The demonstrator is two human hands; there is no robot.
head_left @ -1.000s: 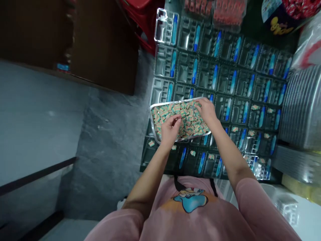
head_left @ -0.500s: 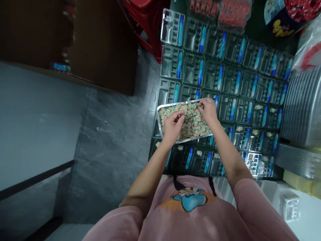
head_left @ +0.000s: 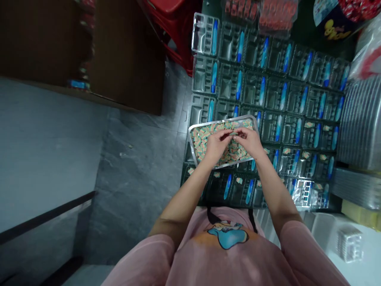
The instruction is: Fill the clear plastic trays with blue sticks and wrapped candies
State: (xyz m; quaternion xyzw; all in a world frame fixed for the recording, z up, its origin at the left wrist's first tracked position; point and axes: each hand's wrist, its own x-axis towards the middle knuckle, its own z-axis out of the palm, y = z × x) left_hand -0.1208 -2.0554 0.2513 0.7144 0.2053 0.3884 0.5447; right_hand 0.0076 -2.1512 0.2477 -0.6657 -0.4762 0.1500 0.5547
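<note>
A shallow metal tray full of small peach-and-green pieces lies slantwise over the clear plastic trays. Above it my left hand and my right hand meet, fingertips nearly touching. Both are closed in a pinch on a small peach-and-green piece; the fingers partly cover it, and whether there is more than one I cannot tell. Around them stand rows of clear compartment trays, each with a blue pen-shaped item. In several nearer trays lie more peach-and-green pieces.
Stacked clear trays stand at the right edge. Boxes of red pieces and a printed tub are at the back. A red stool and a large cardboard box stand left of the table, above grey floor.
My hands have come together over the metal tray: the left moved right, the right moved slightly down from the tray's far edge. A small piece now shows between the fingertips.
</note>
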